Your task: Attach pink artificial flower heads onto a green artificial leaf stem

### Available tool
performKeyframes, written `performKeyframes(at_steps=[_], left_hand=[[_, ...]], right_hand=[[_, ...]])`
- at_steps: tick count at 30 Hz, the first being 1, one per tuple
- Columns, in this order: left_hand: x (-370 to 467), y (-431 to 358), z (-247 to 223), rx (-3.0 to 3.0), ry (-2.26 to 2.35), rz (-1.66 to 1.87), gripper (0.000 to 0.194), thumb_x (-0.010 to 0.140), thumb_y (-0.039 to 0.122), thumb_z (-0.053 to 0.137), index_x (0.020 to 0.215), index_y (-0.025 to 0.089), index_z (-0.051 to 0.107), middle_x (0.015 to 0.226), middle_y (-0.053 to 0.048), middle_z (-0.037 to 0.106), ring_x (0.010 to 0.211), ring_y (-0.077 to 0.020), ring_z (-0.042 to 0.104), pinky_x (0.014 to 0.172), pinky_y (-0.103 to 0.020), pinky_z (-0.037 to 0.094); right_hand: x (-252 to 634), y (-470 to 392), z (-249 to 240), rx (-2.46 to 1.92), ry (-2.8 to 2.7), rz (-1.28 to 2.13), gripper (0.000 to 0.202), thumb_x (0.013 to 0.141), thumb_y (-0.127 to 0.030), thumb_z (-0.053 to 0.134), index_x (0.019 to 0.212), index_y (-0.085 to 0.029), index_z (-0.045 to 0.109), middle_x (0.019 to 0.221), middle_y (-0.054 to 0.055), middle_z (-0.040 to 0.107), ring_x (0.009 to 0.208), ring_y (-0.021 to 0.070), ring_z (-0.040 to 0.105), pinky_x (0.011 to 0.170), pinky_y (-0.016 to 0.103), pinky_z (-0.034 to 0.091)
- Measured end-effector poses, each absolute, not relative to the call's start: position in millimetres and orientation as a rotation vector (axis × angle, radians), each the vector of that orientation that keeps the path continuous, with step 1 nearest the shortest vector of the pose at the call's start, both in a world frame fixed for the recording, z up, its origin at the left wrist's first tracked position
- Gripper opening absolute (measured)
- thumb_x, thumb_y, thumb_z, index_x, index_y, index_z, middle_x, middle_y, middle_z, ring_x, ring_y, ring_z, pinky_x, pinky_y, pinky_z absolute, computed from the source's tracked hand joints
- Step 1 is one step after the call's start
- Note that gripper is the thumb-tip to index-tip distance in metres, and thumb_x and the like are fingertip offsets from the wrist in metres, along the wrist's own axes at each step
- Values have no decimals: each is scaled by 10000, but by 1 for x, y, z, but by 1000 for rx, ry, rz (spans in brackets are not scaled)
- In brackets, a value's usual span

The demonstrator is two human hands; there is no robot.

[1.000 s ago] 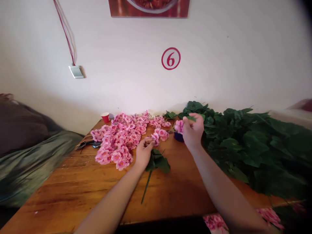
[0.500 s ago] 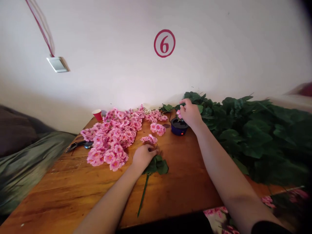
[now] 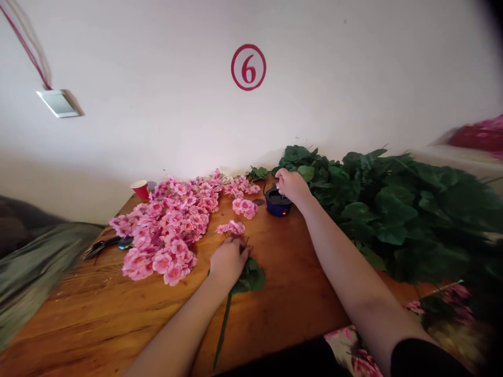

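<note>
Leaf heap (image 3: 396, 214) along the right of the counter (image 3: 118, 309), blossom pile (image 3: 168, 230) far left. Stem (image 3: 226, 314) lies long axis near-to-far — left hand (image 3: 229, 260) closed on its leafy top. Right hand (image 3: 290, 184) pinches a pink flower (image 3: 278, 185) over the blue pot (image 3: 277, 203), well beyond.

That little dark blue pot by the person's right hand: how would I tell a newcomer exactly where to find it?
Start at the red circled 6 on the wall and drop straight down to the wooden table. The small dark blue pot sits near the wall, between the heap of pink blossoms and the green leaves, under the right hand. It alone is round, dark blue, with a tiny red light.
</note>
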State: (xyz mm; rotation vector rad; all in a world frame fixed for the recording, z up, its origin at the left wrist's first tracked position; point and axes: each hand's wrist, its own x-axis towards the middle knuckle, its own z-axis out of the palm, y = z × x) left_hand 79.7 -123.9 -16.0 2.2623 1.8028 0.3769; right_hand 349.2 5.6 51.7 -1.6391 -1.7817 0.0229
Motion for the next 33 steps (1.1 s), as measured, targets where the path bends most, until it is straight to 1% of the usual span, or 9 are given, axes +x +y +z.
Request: performKeyframes(at_steps=[4, 9, 14, 16, 19, 23, 27, 30, 33], left_hand=[[79, -122, -20, 2264, 1787, 390, 281, 933, 465, 548, 955, 222, 687, 1087, -91, 687, 896, -241, 670, 713, -307, 453], [79, -122, -23, 2287, 1799, 383, 280, 936, 466, 541, 964, 226, 683, 1095, -88, 690, 906, -240, 672, 720, -301, 460], [80, -123, -20, 2343, 1771, 368, 214, 940, 344, 530, 901, 217, 698, 1052, -81, 696, 913, -222, 675, 766, -295, 469], [81, -124, -18, 2384, 1764, 347, 227, 944, 304, 508, 880, 208, 703, 1032, -87, 693, 938, -226, 673, 790, -297, 473], [82, -125, -17, 2421, 1784, 320, 251, 949, 292, 484, 881, 194, 705, 1017, -102, 696, 953, -244, 670, 793, -313, 482], [83, -125, -18, 2455, 1805, 313, 285, 957, 334, 471, 883, 183, 702, 989, -122, 707, 950, -269, 666, 783, -337, 491], [84, -124, -17, 2482, 1826, 278, 393, 978, 415, 421, 868, 168, 707, 932, -147, 714, 921, -295, 676, 760, -362, 498], [87, -124, -16, 2470, 1858, 211, 463, 979, 483, 393, 909, 159, 717, 915, -159, 720, 895, -309, 687, 743, -377, 505], [89, -126, -14, 2494, 1886, 123, 486, 979, 481, 374, 956, 149, 727, 908, -166, 722, 889, -316, 693, 738, -390, 512]], right_hand=[[351, 4, 50, -1614, -1898, 40, 255, 948, -125, 424, 1112, -173, 613, 732, 26, 687, 532, 121, 596, 558, 213, 380], [349, 7, 45, -1676, -1919, 7, 269, 932, -113, 458, 1138, -184, 617, 797, 42, 701, 623, 142, 617, 609, 218, 385], [352, 12, 41, -1699, -1913, -1, 272, 922, -102, 484, 1143, -183, 620, 823, 53, 703, 632, 151, 611, 612, 224, 382], [353, 12, 40, -1703, -1906, -5, 278, 928, -108, 479, 1162, -177, 613, 834, 58, 704, 619, 148, 605, 607, 225, 383], [353, 12, 39, -1710, -1893, -9, 268, 935, -123, 480, 1161, -169, 615, 838, 61, 705, 610, 146, 601, 600, 225, 384], [351, 12, 39, -1725, -1870, -19, 267, 931, -120, 489, 1159, -163, 620, 829, 63, 706, 642, 159, 620, 613, 227, 396], [351, 11, 43, -1732, -1829, -62, 287, 926, -116, 506, 1191, -168, 603, 894, 85, 716, 699, 178, 644, 643, 236, 416], [351, 9, 51, -1737, -1793, -92, 318, 924, -112, 503, 1228, -169, 576, 935, 90, 720, 719, 184, 653, 647, 238, 425], [349, 5, 57, -1743, -1757, -93, 318, 922, -114, 493, 1222, -174, 577, 914, 75, 722, 729, 187, 664, 636, 234, 431]])
